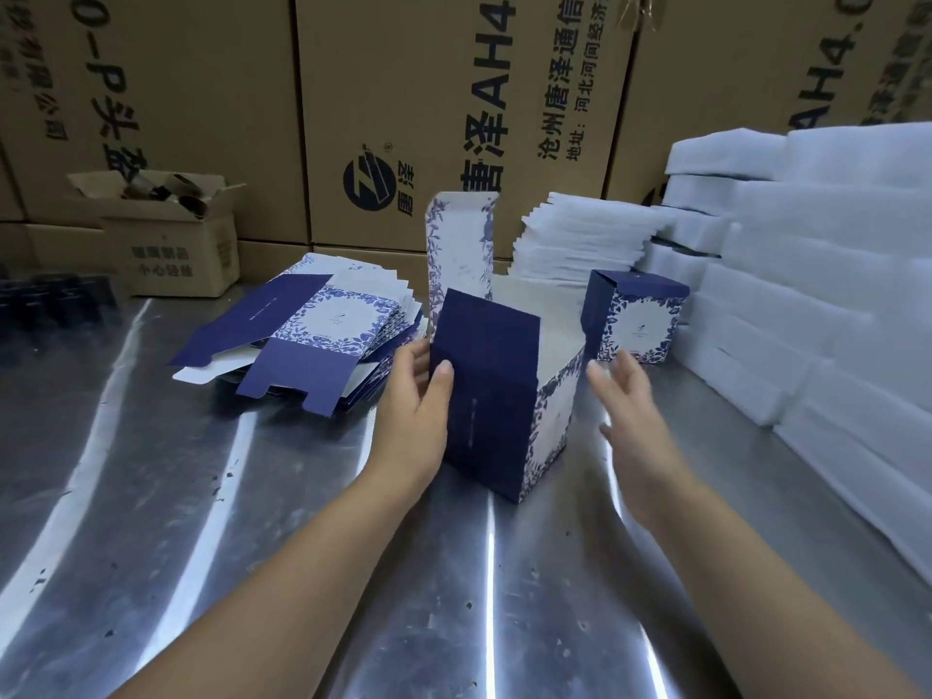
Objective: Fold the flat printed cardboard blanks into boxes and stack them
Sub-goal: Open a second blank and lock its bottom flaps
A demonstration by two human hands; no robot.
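A half-formed blue and white floral box (491, 391) stands on the metal table (252, 522), its top open and one printed lid flap (459, 244) sticking straight up. My left hand (416, 396) holds its dark blue left side, thumb on the front face and fingers behind. My right hand (628, 411) hovers just right of the box with fingers spread, blurred, touching nothing. A pile of flat printed blanks (323, 340) lies to the left. One finished box (636, 315) stands behind on the right.
White foam sheets (807, 295) are stacked high along the right side, with a lower stack (580, 239) behind the box. Large brown cartons (454, 103) form a wall at the back. A small open carton (166, 234) sits at the back left.
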